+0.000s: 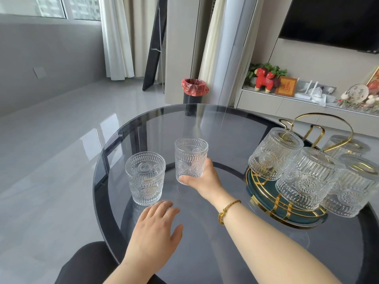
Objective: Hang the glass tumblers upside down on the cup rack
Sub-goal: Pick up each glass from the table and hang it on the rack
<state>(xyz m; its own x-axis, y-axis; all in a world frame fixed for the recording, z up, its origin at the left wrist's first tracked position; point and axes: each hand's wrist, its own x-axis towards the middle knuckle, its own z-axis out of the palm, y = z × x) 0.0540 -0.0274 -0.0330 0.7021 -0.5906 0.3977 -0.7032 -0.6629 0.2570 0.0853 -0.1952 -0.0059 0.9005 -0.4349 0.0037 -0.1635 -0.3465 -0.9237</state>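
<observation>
Two embossed glass tumblers stand upright on the round glass table [205,128]. My right hand [203,179] grips the farther tumbler [190,158] around its lower half. The nearer tumbler [145,177] stands free at the left. My left hand [155,228] hovers flat just in front of it, fingers apart, holding nothing. At the right, the gold cup rack [320,128] on its dark green base [264,193] carries several tumblers upside down, the closest being a big one [305,179].
A black bin with a red liner [194,89] stands on the floor beyond the table. A low shelf [266,99] with a red toy and framed items runs along the right wall. My dark-clothed knee [88,261] is by the table's near edge.
</observation>
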